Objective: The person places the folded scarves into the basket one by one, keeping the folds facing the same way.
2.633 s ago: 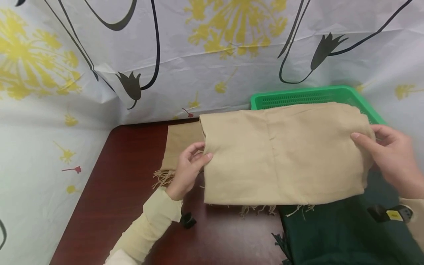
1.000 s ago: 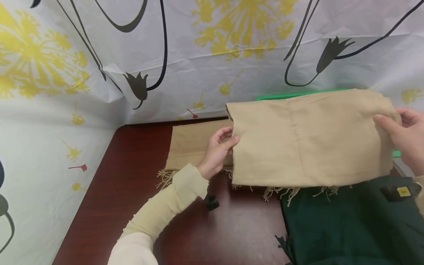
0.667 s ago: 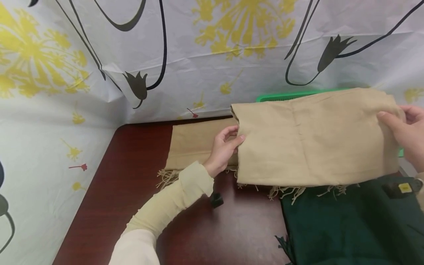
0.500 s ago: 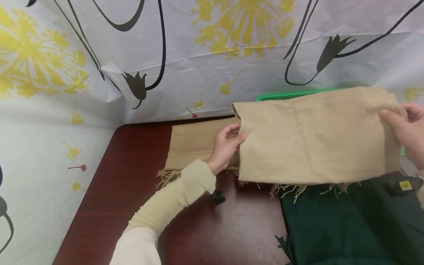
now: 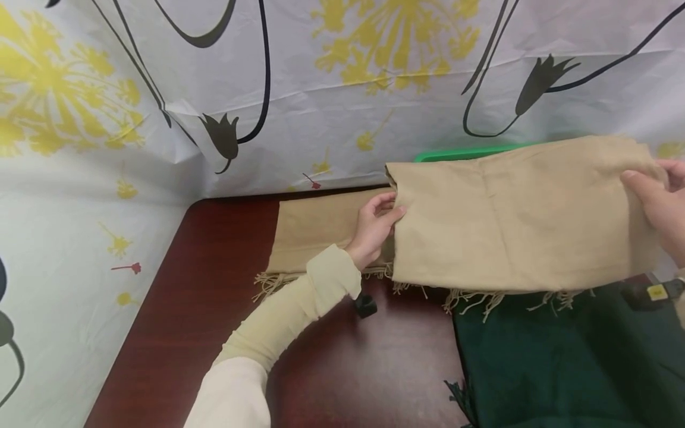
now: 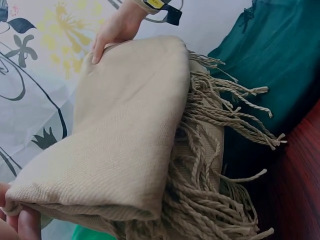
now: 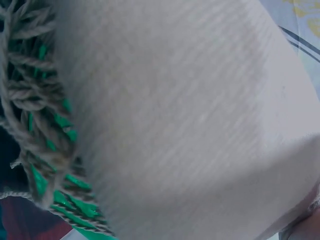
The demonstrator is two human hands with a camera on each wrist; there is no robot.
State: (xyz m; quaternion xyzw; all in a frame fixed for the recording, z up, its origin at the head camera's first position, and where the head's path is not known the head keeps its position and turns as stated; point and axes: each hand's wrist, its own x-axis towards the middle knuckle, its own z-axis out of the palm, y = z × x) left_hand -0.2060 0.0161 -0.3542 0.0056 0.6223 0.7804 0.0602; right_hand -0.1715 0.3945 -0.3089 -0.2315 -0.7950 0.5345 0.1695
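Between my hands hangs a folded tan scarf [image 5: 514, 220] with twisted fringe along its bottom edge, raised above the table. My left hand [image 5: 373, 229] pinches its left edge between thumb and fingers. At the opposite end my right hand [image 5: 666, 205], partly cut off by the frame, grips the scarf with the thumb on the near face. The left wrist view shows the layered fold and thick fringe [image 6: 200, 165] of the scarf. Scarf fabric [image 7: 175, 110] fills most of the right wrist view. Another folded tan fringed cloth [image 5: 316, 232] lies on the table behind my left hand.
A dark green fringed cloth [image 5: 556, 362] lies at the right front of the dark red-brown table [image 5: 176, 285]. Behind the held scarf, mostly hidden, stands a green plastic basket [image 5: 460, 156]. A patterned white sheet [image 5: 332, 119] rises along the back and left sides.
Both hands have carried the tan scarf to the right and slightly up and away. More of the tan cloth on the table now shows, while the scarf covers more of the green basket.
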